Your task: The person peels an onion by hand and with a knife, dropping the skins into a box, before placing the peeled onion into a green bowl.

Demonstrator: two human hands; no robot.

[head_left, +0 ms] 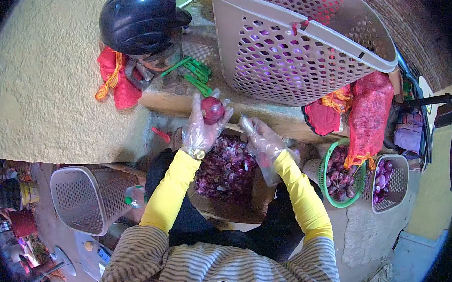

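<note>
A red onion (212,110) rests in the fingers of my left hand (202,131), which wears a clear plastic glove and a watch at the wrist. Close to its right is my right hand (264,139), gloved the same way, with thumb and fingers pinched together toward the onion; I cannot tell what is in that pinch. Loose plastic of the glove hangs below the right palm. Beneath both hands, between my knees, a cardboard box (262,195) holds a heap of purple onion skins (226,174).
A large perforated basket (293,57) of onions stands on the ledge ahead. Red mesh sacks (370,111) lie right of it. A green basket (342,202) and a smaller basket (399,190) hold onions. Left are a black helmet (137,19), green handles (196,72) and another basket (77,199).
</note>
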